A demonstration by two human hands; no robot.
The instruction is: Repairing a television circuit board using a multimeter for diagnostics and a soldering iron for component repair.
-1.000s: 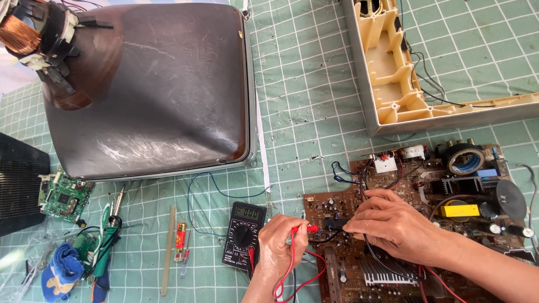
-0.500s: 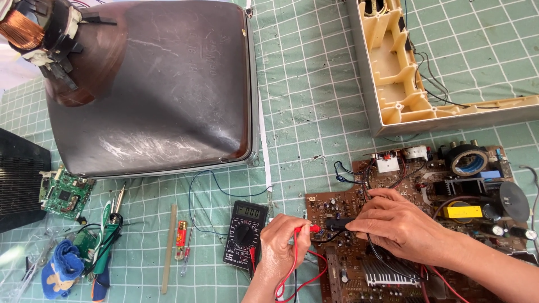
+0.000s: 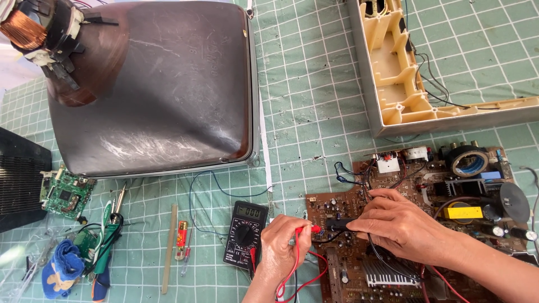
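Two hands work the near-right brown circuit board [image 3: 393,235], barely shifted from a second ago: the left hand [image 3: 286,247] pinches the red probe [image 3: 307,229], the right hand [image 3: 401,224] grips the black probe [image 3: 339,224], beside the multimeter [image 3: 246,235].

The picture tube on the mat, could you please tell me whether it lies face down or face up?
Face down: the picture tube rests screen-side on the green cutting mat, its neck and copper yoke pointing up.

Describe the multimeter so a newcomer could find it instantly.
Start at the big grey picture tube on the green mat. Below its lower right corner, just left of the left hand, lies the multimeter: black, with a small display above a round dial, unlike the brown circuit board beside it.
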